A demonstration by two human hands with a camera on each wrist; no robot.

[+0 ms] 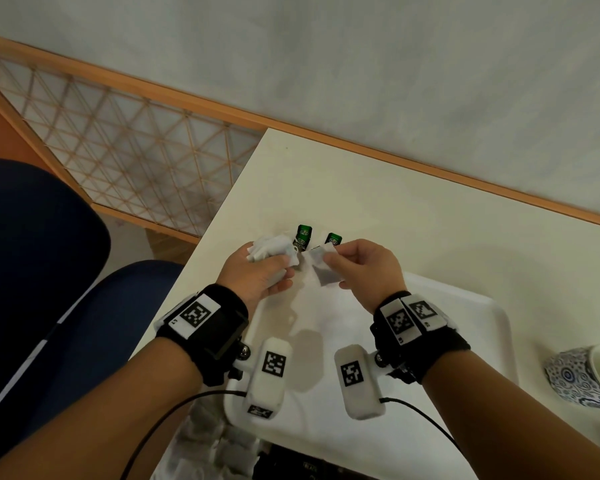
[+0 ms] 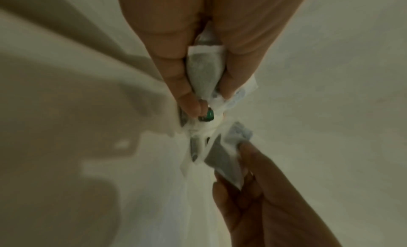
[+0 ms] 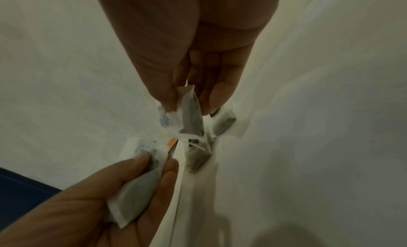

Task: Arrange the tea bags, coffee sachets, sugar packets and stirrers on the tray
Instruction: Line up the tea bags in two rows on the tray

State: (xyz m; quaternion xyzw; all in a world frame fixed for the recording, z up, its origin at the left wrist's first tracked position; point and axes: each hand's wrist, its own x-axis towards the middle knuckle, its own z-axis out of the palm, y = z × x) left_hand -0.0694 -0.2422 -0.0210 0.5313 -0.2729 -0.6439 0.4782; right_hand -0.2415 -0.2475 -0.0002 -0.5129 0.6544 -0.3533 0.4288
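Holding a bunch of tea bags in the left hand, pinching 1 tea bag in the right hand, above the tray on the worktop.

Both hands, left and right, crowd the centre of the frame over the tray's far edge, with two green sachets standing just beyond them. The table lies open toward the upper right; a patterned cup blocks the right edge.
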